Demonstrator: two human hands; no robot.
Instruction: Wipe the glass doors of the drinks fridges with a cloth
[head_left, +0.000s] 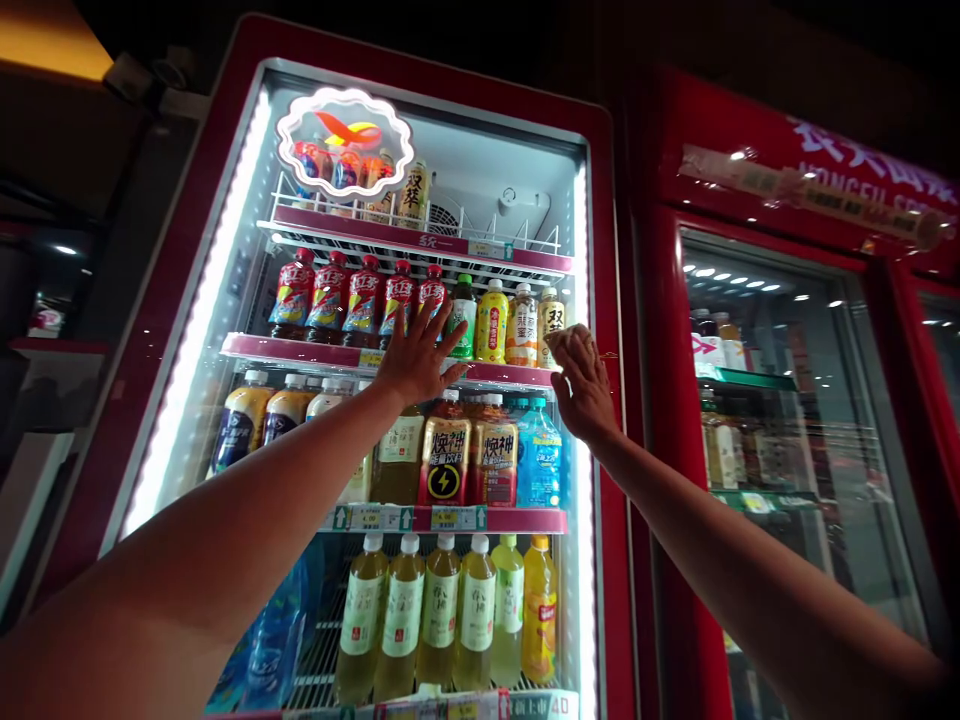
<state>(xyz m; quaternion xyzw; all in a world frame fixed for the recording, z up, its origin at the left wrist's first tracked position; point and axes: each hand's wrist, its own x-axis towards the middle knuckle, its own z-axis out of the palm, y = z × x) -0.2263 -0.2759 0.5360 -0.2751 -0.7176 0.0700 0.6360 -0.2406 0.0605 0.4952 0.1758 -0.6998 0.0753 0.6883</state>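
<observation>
A lit drinks fridge with a red frame (611,450) and a glass door stands before me. My left hand (421,360) is spread against the glass, fingers apart, in front of the red-labelled tea bottles (365,300). Near the door's right edge, my right hand (581,385) is at the glass with its fingers bent and pressed together. Something pale brown seems to lie under those fingers; what it is I cannot make out. Just left of it, behind the glass, stand a cream-labelled bottle (523,325) and a yellow bottle (492,322).
Lower shelves hold dark energy drink bottles (445,462), a blue bottle (538,455) and several pale green tea bottles (400,615). A glowing oval sign (345,143) is at the door's upper left. A second red fridge (750,150) stands at the right.
</observation>
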